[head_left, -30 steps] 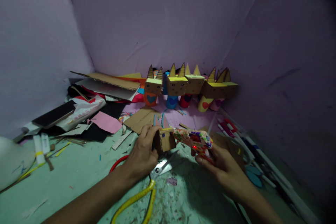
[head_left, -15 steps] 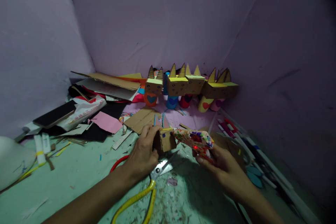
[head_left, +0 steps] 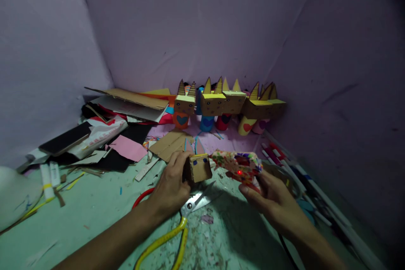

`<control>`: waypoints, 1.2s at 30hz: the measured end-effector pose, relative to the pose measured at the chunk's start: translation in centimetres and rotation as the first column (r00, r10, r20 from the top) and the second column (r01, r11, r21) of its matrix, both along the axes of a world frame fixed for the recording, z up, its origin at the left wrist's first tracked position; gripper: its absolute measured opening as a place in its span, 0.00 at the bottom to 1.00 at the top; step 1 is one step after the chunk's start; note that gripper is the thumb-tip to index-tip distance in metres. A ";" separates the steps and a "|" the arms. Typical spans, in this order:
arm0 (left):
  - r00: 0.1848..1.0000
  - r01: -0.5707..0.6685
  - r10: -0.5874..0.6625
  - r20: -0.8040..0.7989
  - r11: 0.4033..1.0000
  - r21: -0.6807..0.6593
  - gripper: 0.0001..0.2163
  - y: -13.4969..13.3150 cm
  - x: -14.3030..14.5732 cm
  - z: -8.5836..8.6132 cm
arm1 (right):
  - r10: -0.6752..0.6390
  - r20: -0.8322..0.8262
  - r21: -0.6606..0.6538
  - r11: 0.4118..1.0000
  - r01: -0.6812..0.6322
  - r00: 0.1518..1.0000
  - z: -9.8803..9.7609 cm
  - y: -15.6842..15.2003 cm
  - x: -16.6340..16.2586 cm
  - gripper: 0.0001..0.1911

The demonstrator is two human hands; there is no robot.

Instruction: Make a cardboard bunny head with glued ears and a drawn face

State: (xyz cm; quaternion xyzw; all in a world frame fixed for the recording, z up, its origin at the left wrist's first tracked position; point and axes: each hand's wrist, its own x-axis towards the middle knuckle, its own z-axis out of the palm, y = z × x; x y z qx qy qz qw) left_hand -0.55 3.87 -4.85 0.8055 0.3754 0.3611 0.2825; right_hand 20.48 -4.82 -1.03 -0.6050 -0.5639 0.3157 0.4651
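Note:
My left hand (head_left: 173, 179) is wrapped round a small cardboard box (head_left: 201, 169) with two dark blue patches on its front and a yellow strip along its top edge. Behind its top stand two pointed ears (head_left: 198, 146) edged in blue. In my right hand (head_left: 268, 190) is a flower-patterned hot glue gun (head_left: 237, 166) with a red light lit on its side and a cord trailing below. Its nozzle points left, just short of the box's upper right corner. Scissors (head_left: 190, 206) with red and yellow handles lie partly beneath my left wrist, blades apart.
Several cardboard animal figures (head_left: 213, 103) on coloured tubes stand along the back. Cardboard sheets (head_left: 129, 99) and paper scraps (head_left: 128, 147) pile up at left, near a white rounded object (head_left: 15, 196). Pens and sticks (head_left: 311, 187) line the right wall.
My right hand has drawn the glue gun slightly to the right, away from the box. The box has turned a little in my left hand, its front now facing me more.

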 end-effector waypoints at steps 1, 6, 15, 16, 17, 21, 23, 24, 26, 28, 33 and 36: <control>1.000 -0.004 0.004 0.005 1.000 0.000 0.25 0.0 0.0 0.0 | -0.037 -0.063 -0.011 0.999 0.036 0.997 0.0 0.0 0.1 0.16; 1.000 -0.018 0.018 0.013 0.999 -0.027 0.23 -0.1 0.1 0.5 | -0.189 -0.379 -0.069 0.982 0.176 0.906 -0.2 0.6 0.6 0.18; 1.000 -0.008 0.008 0.016 0.998 0.060 0.25 -0.2 -0.6 0.7 | -0.409 -0.331 -0.340 0.892 0.297 0.850 -2.3 2.2 0.2 0.20; 1.000 -0.010 0.009 0.007 0.998 0.069 0.25 -0.2 -0.7 0.9 | -0.394 -0.266 -0.332 0.894 0.300 0.880 -2.5 2.2 0.1 0.20; 1.000 -0.011 0.011 -0.005 0.997 0.076 0.25 -0.3 -0.7 1.2 | -0.357 -0.193 -0.307 0.907 0.290 0.914 -2.7 2.2 0.1 0.19; 0.997 -0.047 0.051 -0.049 0.995 0.088 0.24 -0.6 -1.0 2.6 | -0.207 0.216 -0.188 0.950 0.249 0.954 -2.8 1.8 0.3 0.20; 0.995 -0.076 0.081 -0.059 0.994 0.085 0.24 -0.7 -1.3 3.0 | -0.232 0.464 -0.153 0.930 0.335 0.855 -2.4 1.4 0.4 0.20; 0.994 -0.084 0.089 -0.063 0.993 0.080 0.24 -0.8 -1.5 3.2 | -0.275 0.560 -0.098 0.915 0.392 0.782 -2.1 1.2 0.4 0.18; 0.992 -0.104 0.109 -0.060 0.992 0.071 0.23 -0.8 -1.9 3.3 | -0.412 0.629 0.116 0.888 0.445 0.659 -1.6 0.7 0.2 0.14; 0.988 -0.144 0.146 -0.054 0.989 0.042 0.24 -0.9 -2.3 3.2 | -0.489 0.544 0.324 0.872 0.368 0.682 -1.0 0.2 -0.2 0.11; 0.971 -0.230 0.228 -0.078 0.973 -0.017 0.26 -1.0 -2.6 2.4 | -0.067 0.350 0.222 0.975 -0.013 0.934 0.0 -0.6 -1.8 0.06; 0.971 -0.194 0.202 -0.123 0.978 0.077 0.24 -1.1 -2.8 1.7 | 0.059 0.350 0.115 0.988 -0.106 0.935 -0.2 -0.6 -2.4 0.06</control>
